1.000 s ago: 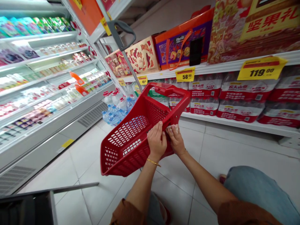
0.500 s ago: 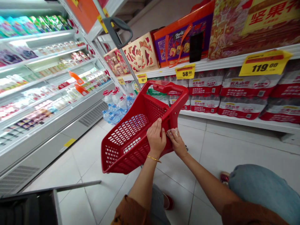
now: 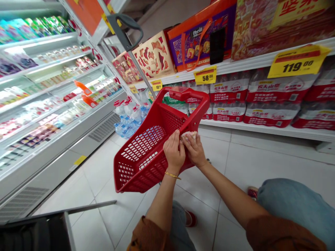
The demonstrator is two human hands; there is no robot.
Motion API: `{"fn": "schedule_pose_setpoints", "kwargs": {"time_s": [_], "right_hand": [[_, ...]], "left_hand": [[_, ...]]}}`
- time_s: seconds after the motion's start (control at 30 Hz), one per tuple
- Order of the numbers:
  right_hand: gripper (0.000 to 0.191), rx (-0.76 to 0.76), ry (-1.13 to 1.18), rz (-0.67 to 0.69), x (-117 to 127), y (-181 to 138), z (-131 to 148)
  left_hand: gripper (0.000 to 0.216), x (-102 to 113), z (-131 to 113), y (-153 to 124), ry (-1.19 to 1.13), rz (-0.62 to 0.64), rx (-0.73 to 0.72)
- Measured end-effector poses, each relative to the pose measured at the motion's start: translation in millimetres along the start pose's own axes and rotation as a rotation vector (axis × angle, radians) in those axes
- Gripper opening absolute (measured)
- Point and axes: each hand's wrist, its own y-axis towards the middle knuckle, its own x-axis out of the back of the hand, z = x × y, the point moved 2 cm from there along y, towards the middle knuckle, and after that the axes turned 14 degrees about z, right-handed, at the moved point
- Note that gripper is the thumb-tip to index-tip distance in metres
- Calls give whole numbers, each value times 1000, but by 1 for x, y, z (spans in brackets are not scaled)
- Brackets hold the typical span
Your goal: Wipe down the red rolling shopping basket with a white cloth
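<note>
A red plastic shopping basket (image 3: pixel 146 150) is tipped up off the floor, its open top facing left, its red handle (image 3: pixel 183 93) at the upper end. My left hand (image 3: pixel 174 151) is closed over the basket's near rim. Right beside it my right hand (image 3: pixel 194 148) presses a small pale wad, perhaps a cloth or tissue (image 3: pixel 188 134), against the basket's rim below the handle. A grey trolley handle (image 3: pixel 125 29) on a metal pole rises behind the basket.
An open chiller (image 3: pixel 47 104) with packaged goods runs along the left. On the right, shelves hold gift boxes (image 3: pixel 199 42) above packs of bottled water (image 3: pixel 274 103), with yellow price tags. Loose water bottles (image 3: pixel 129 118) stand on the tiled floor. A dark object (image 3: pixel 34 232) lies at bottom left.
My right hand has slid the pale wad up along the rim towards my left hand. The view has shifted slightly; the basket stays tilted.
</note>
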Motion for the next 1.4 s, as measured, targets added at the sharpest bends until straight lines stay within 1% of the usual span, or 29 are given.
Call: {"fn": "schedule_pose_setpoints", "kwargs": {"time_s": [0.1, 0.2, 0.3, 0.4, 0.6, 0.67, 0.77, 0.87, 0.93, 1.07, 1.13, 1.2, 1.3, 1.4], "right_hand": [[55, 3, -59, 5, -4, 14, -1], [52, 21, -90, 16, -11, 11, -2], [51, 9, -92, 37, -17, -2, -3], [53, -3, -75, 89, -24, -19, -3], [61, -54, 32, 170, -38, -59, -4], [64, -50, 68, 171, -38, -66, -4], [67, -40, 93, 124, -32, -67, -1], [68, -42, 99, 53, -23, -58, 2], [69, -50, 103, -1, -15, -45, 3], [68, -84, 87, -152, 8, -1, 1], [67, -71, 68, -185, 19, 24, 0], [65, -90, 47, -223, 27, 46, -2], [63, -110, 5, -235, 28, 63, -5], [63, -108, 18, -257, 21, 64, -7]], "left_hand": [[43, -1, 0, -1, -8, 1, 16], [44, -2, 1, -1, -19, 9, 12], [45, -1, 2, 0, -20, 7, -2], [45, 0, 1, 0, -5, -3, -12], [45, -1, -1, 1, 2, -6, 7], [45, -1, -1, 1, 16, -11, 9], [44, -2, -1, 0, 36, -20, 9], [44, -4, 1, -1, 17, -22, 17], [44, -4, 2, -1, 8, -23, 18], [42, -3, 1, -1, 42, -44, -3], [42, -3, 0, -1, 44, -53, -7], [42, -2, -1, 0, 36, -57, -8], [42, -1, -2, 1, 27, -67, -18], [42, -1, -1, 1, 18, -63, -29]]}}
